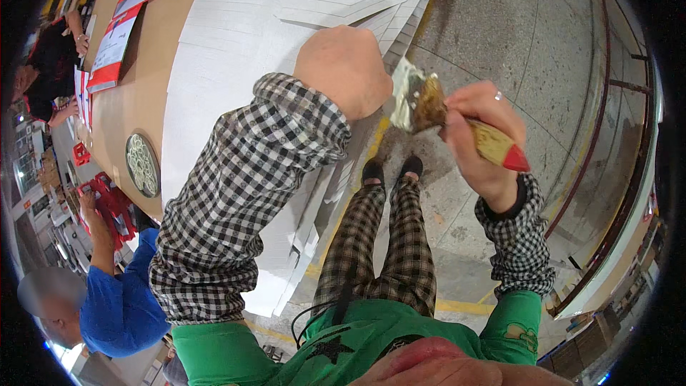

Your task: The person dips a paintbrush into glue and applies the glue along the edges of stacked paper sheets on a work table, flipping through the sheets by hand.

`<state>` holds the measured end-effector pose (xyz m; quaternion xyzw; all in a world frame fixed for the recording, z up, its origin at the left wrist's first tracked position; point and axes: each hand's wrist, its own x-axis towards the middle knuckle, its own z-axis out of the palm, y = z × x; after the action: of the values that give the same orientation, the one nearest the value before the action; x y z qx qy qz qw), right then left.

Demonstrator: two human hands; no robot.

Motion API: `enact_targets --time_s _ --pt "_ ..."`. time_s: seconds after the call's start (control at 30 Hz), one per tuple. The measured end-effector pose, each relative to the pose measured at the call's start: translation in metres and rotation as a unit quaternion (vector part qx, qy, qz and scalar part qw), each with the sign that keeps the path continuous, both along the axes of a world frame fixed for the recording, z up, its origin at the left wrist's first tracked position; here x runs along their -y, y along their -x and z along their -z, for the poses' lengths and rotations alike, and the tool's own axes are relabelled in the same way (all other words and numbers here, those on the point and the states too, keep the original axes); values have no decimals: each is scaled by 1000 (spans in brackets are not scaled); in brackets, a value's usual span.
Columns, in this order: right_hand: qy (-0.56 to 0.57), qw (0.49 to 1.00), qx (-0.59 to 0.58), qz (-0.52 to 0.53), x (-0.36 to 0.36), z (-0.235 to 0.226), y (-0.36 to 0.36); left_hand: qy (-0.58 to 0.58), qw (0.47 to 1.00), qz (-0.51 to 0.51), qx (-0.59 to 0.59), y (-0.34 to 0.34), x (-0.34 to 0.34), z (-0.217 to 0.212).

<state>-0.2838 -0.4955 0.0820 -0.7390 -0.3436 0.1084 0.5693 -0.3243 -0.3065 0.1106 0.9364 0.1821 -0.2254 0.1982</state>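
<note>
My right hand [486,136] grips a flat paintbrush [493,144] by its wooden handle, which has a red end. White paste coats the bristles, and the brush is held over the floor just off the table's edge. My left hand [343,71] is closed in a fist on the fanned stack of white sheets [229,36]; its fingertips are turned under, so anything in them is hidden. The sheets overlap in narrow steps. A round dish [143,164] streaked with white paste sits left of the stack.
Red and white printed pieces [118,43] lie on the brown tabletop [118,118] at the far left. A person in blue [121,307] and one in dark clothes [53,64] are beyond it. A metal-framed rack [607,100] stands at right.
</note>
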Motion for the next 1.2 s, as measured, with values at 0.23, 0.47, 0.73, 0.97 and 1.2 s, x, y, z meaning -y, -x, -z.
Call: enact_targets --time_s 0.23,0.47,0.73,0.97,1.2 --pt "-10 999 41 -21 -12 6 -10 5 1000 -16 -23 -8 -10 3" --pt "-14 998 -62 14 -21 12 -23 -1 999 -8 -42 -12 -14 6" --pt "-95 981 -153 68 23 -10 -13 -67 996 -26 -54 -5 -23 17" --pt "-93 967 -219 92 44 8 -1 -284 946 -31 -151 88 26 46" --pt "35 959 -280 31 11 19 -2 -138 985 -74 -76 93 -5 28"
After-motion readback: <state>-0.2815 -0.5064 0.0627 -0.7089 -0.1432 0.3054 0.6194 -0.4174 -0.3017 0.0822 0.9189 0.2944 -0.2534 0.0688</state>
